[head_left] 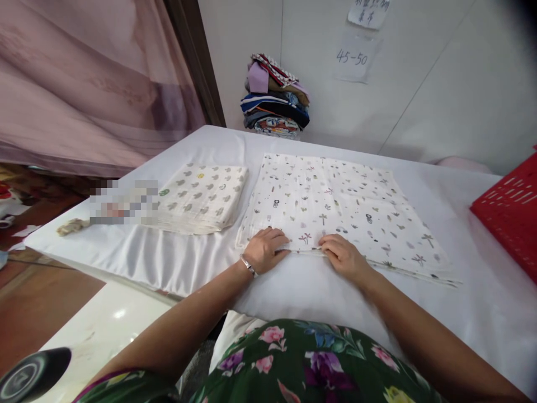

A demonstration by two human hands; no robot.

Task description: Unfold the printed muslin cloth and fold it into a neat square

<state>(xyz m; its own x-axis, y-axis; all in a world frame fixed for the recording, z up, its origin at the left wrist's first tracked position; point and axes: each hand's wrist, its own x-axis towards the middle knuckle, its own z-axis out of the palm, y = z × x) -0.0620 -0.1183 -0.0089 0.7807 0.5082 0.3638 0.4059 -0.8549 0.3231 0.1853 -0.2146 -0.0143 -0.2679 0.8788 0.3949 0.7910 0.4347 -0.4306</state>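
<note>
A white muslin cloth [335, 196] printed with small palm trees and animals lies folded in layers before me. Its near edge is between my two hands. My left hand [265, 251], with a silver bracelet at the wrist, is closed on that edge near the left corner, thumb towards me and fingers on top. Further right, my right hand [342, 254] pinches the same edge with bent fingers. To the left lies a folded cream cloth [201, 196] with grey tree shapes and a few coloured spots, apart from my hands.
A white satin cover lies over the table [201, 257]. At the right edge stands a red plastic basket [512, 207]. Folded textiles [274, 101] are stacked by the wall behind. A pink curtain [96, 84] hangs at left. A blurred-out patch covers something beside the cream cloth.
</note>
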